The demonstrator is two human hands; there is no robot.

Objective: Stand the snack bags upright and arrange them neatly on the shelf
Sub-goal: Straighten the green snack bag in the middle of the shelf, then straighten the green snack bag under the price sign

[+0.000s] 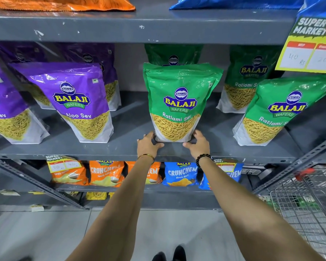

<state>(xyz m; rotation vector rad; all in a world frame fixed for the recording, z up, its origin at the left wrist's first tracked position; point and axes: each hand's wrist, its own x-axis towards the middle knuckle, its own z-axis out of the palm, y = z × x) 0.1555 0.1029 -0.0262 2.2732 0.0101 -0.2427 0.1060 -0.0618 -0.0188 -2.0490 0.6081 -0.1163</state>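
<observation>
the green ratlami sev bag point(179, 102) stands upright on the shelf point(120, 147), just behind the middle of its front edge. its long axis is vertical, with the sealed top up and the printed face turned out over that edge. the left hand point(148, 146) grips its lower left corner and the right hand point(199, 145) its lower right corner, fingers curled round the base and thumbs lying in front of it.

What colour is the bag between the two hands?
Green bag, with a white bottom and yellow sev pictured; the head view shows it.
</observation>
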